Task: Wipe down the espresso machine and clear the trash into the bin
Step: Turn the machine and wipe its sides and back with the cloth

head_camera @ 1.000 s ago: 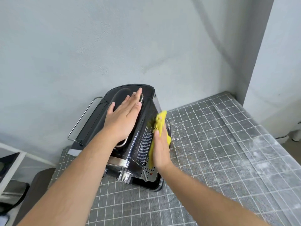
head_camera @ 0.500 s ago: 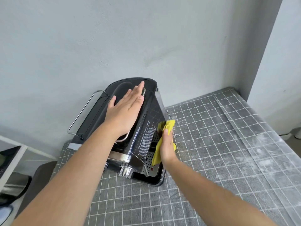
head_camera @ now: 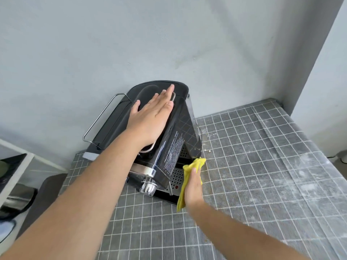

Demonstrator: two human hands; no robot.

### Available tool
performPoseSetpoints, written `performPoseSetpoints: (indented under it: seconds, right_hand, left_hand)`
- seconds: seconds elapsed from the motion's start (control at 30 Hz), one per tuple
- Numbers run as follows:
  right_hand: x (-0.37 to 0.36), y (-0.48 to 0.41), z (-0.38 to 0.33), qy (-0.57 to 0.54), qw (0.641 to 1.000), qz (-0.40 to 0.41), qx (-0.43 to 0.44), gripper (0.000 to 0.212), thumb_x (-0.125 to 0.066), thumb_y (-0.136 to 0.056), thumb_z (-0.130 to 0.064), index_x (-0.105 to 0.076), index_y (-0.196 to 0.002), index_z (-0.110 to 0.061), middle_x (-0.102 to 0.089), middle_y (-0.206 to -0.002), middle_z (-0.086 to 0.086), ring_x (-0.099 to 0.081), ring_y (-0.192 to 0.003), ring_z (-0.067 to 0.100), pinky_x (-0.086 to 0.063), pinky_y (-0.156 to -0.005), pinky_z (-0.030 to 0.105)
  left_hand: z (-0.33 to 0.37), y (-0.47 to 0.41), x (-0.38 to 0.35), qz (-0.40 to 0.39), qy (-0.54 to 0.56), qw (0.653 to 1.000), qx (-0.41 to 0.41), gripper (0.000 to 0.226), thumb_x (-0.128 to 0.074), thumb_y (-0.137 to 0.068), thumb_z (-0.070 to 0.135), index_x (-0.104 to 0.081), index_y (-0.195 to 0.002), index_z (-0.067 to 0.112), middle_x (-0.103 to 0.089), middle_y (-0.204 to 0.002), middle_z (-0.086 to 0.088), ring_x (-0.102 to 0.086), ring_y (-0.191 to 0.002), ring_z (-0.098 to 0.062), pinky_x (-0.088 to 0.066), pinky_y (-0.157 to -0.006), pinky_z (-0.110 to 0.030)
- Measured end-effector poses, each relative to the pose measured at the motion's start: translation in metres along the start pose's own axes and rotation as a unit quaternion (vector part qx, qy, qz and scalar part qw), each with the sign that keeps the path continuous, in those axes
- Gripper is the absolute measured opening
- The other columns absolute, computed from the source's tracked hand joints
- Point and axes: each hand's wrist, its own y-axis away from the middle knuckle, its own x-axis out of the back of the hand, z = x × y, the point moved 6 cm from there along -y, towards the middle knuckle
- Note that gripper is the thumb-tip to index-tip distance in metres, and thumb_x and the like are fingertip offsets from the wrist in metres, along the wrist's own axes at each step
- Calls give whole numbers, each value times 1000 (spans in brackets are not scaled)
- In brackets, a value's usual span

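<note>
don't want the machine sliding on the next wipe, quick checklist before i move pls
1. Left hand flat on top of the espresso machine, steadying it: ok
2. Cloth between the right hand and the machine's side: ok
3. Cloth low on the side, by the base: ok
4. Mat beside the machine free of crumbs: not ok, specks lie there
5. Side panel wiped clean: cannot tell
6. Bin within reach for the trash: cannot tell, none in view
</note>
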Motion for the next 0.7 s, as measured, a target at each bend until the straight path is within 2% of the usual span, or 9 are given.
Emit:
performPoseSetpoints:
  seconds: [0.1,0.17,0.2,0.3,0.43,0.5,0.6,0.63,0.7]
  right_hand:
    - [9,-47,-30,-53,997,26,-47,86,-19,-70,-81,-41,-139,-36,-48,-143,2,-43,-132,22,-29,-113,51]
    - [14,-69,-52,-77,995,16,-64,72,-23,-79,-72,-62,-117,-26,-63,-122,9,-57,-114,24,-40,-104,48]
    - [14,-74,-54,-83,995,12,-61,66,-25,-84,-68,-65,-108,-22,-66,-116,9,-59,-109,24,-42,-102,46]
    - [13,-61,-57,-87,994,16,-57,75,-26,-79,-72,-59,-123,-21,-62,-123,9,-56,-114,25,-38,-107,49]
    - [-13,-42,-112,-161,986,-30,-12,61,-29,-93,-57,-40,-143,-22,-48,-140,8,-44,-131,25,-27,-114,49]
    - [-29,-38,-157,-189,978,-51,75,63,-34,-88,-61,-44,-140,-27,-48,-143,3,-42,-134,19,-27,-115,46]
    - [-42,-22,-177,-62,977,-40,199,79,-25,-78,-70,-28,-148,-32,-29,-155,-8,-22,-144,8,-17,-119,39]
    - [-40,-22,-164,-27,977,-27,209,82,-21,-78,-71,-25,-149,-30,-26,-156,-8,-20,-145,8,-15,-120,39]
    - [-22,-29,-123,-32,992,-8,121,87,-21,-77,-75,-20,-150,-29,-24,-158,-4,-20,-145,11,-14,-120,43]
  left_hand:
    - [0,1,0,-1,-2,1000,0,47,-9,-101,39,2,-145,50,-5,-157,23,-1,-144,4,7,-119,-38]
    - [0,0,0,-2,-4,1000,1,47,-9,-100,40,2,-145,50,-5,-157,22,-1,-145,4,7,-119,-38]
    - [0,0,0,-3,-3,1000,3,47,-9,-100,40,2,-145,50,-5,-157,23,-1,-145,4,7,-119,-38]
    - [1,0,1,1,-2,1000,2,47,-9,-101,40,1,-146,49,-5,-157,22,-1,-145,3,7,-119,-39]
    - [1,0,1,1,-5,1000,2,47,-9,-101,40,1,-145,50,-5,-158,22,-2,-145,3,6,-119,-39]
    - [1,-1,1,1,-3,1000,6,46,-11,-101,40,1,-145,50,-6,-158,21,-2,-145,3,6,-119,-39]
    - [2,0,1,0,-2,1000,9,47,-12,-101,39,1,-145,49,-6,-158,20,-2,-145,3,6,-119,-39]
    - [2,0,2,-1,-4,1000,9,47,-12,-101,39,1,-145,49,-6,-158,20,-2,-145,2,6,-119,-38]
    - [3,0,2,-2,-11,1000,7,47,-10,-101,39,2,-145,49,-5,-158,20,-2,-145,3,6,-119,-38]
